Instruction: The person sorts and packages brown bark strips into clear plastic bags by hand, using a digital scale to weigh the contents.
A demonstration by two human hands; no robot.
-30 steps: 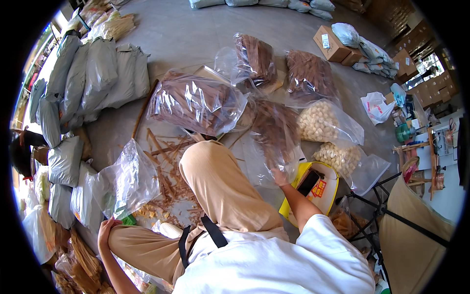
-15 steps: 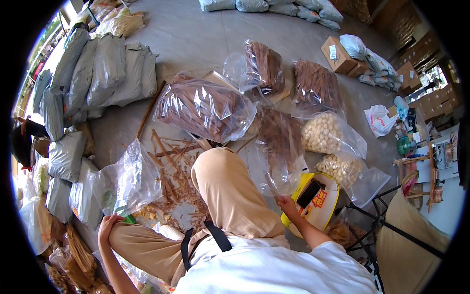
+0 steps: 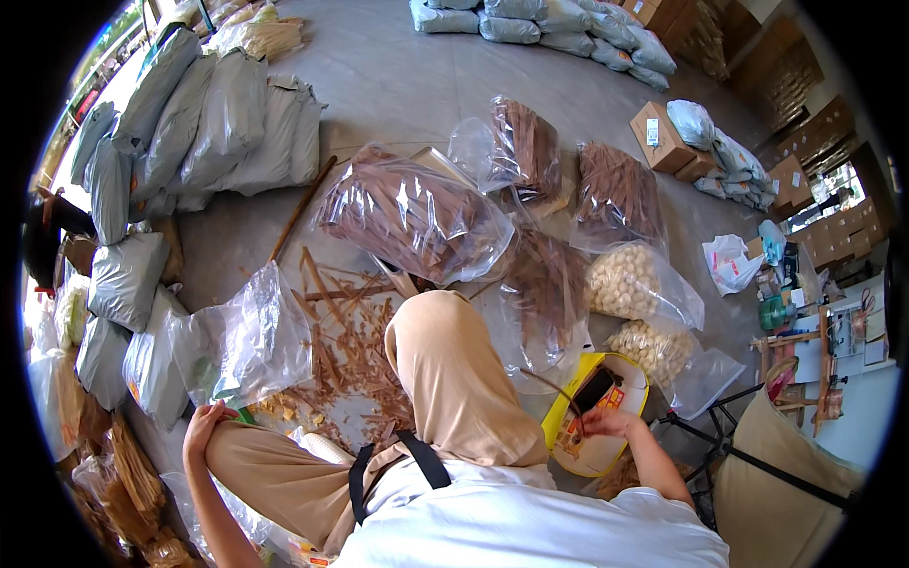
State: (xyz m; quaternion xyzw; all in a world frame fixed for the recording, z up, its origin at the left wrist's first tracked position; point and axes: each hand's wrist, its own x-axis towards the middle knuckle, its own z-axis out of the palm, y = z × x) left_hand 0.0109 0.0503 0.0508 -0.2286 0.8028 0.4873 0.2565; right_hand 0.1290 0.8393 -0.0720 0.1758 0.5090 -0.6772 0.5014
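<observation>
Right hand [image 3: 606, 422] pinches brown strip [image 3: 550, 382] over yellow, red-printed tub [image 3: 555, 417]; left hand [image 3: 201, 428] on knee [image 3: 241, 440], grip unclear. Carton [image 3: 666, 151] white-labelled.

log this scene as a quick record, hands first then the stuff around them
left hand: resting on the bent left knee, holding nothing visible
right hand: pinching a thin dark strip
below right hand: yellow container with a black object inside
ahead: four clear bags of brown strips, two of pale rounded pieces
floor between legs: brown scraps
</observation>
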